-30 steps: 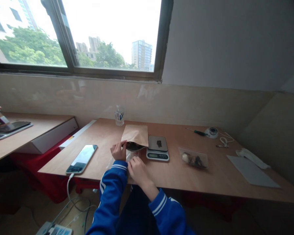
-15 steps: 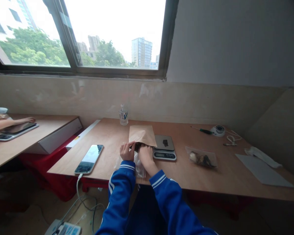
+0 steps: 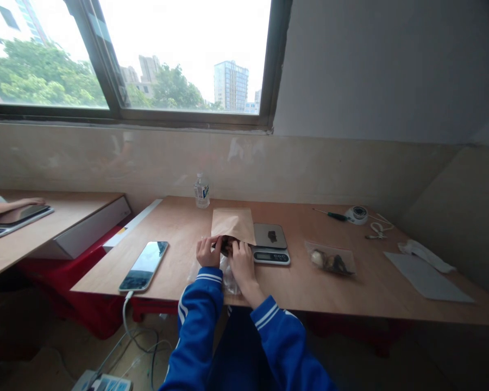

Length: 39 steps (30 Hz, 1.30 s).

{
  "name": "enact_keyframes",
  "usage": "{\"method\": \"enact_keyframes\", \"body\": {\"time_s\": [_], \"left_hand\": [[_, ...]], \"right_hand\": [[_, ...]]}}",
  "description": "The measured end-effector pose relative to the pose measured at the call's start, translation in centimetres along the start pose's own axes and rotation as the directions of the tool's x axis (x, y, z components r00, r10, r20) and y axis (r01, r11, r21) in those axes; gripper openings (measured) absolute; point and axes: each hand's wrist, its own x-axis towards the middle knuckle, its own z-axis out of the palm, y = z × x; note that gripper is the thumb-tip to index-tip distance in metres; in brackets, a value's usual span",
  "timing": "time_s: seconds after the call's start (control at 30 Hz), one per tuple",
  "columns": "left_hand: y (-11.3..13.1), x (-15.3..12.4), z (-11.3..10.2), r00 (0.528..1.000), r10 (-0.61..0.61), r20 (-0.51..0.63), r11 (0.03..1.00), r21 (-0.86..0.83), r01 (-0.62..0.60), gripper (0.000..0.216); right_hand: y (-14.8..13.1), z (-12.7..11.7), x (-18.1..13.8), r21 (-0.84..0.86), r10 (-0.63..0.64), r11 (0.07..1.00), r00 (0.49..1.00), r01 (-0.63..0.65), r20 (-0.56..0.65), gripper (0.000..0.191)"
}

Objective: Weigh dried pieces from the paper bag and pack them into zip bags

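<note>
A brown paper bag (image 3: 231, 221) lies on the table with its mouth toward me, and dark dried pieces (image 3: 227, 245) show inside the opening. My left hand (image 3: 208, 253) is closed on the left edge of the mouth. At the right side of the mouth, my right hand (image 3: 242, 263) has its fingers bent over the bag's edge; their tips are partly hidden. Crumpled clear plastic (image 3: 229, 282) lies below my hands. Right of the bag, partly under it, stands a digital kitchen scale (image 3: 271, 257) with a small dark piece (image 3: 272, 236) on its plate.
A phone (image 3: 144, 266) on a cable lies at left, a water bottle (image 3: 202, 193) behind. To the right are a clear bag of dried pieces (image 3: 331, 260), a screwdriver (image 3: 336, 216), a white camera (image 3: 357, 215) and a grey sheet (image 3: 426, 276). Another person's hand (image 3: 26, 202) is at the left table.
My right hand has drawn back from inside the bag's mouth to its edge, and the dark contents show more. My left hand stays on the bag. The view has turned slightly right.
</note>
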Motion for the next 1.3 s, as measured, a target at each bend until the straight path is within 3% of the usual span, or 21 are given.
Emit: {"method": "enact_keyframes", "body": {"time_s": [0.13,0.3,0.57,0.7,0.83,0.93,1.1,1.3], "left_hand": [[-0.1,0.0,0.1,1.0,0.006,-0.004,1.0,-0.001,-0.006,0.023],[-0.1,-0.1,0.2,1.0,0.014,0.01,1.0,-0.004,-0.014,0.024],[0.0,-0.1,0.2,0.999,-0.037,-0.003,0.999,0.011,0.037,0.027],[-0.1,-0.1,0.1,0.99,-0.102,-0.092,0.993,0.041,0.107,0.027],[-0.4,0.0,0.1,0.979,-0.146,-0.142,0.987,0.052,0.154,0.029],[-0.7,0.1,0.3,0.979,-0.095,-0.178,0.993,0.058,0.107,0.03],[-0.8,0.2,0.5,0.964,0.003,-0.267,0.996,0.092,0.022,0.028],[-1.0,0.2,0.5,0.961,0.037,-0.274,0.995,0.095,-0.011,0.028]], "right_hand": [[0.0,0.6,-0.7,0.101,-0.051,0.993,0.994,0.061,-0.093,0.026],[0.8,0.7,-1.0,0.201,-0.107,0.971,0.986,0.131,-0.125,0.03],[1.8,-1.9,-2.8,0.414,-0.11,0.884,0.957,0.217,-0.267,0.025],[3.8,-3.4,-4.7,0.405,-0.158,0.859,0.915,0.312,-0.371,0.022],[6.9,-4.5,-4.8,0.358,-0.025,0.907,0.876,0.222,-0.481,0.019],[9.2,-4.0,-2.4,0.357,0.07,0.927,0.88,0.117,-0.469,0.019],[12.3,-0.6,2.2,0.308,0.012,0.948,0.952,0.087,-0.305,0.028],[14.4,1.8,1.4,0.141,0.014,0.99,0.954,0.029,-0.299,0.038]]}}
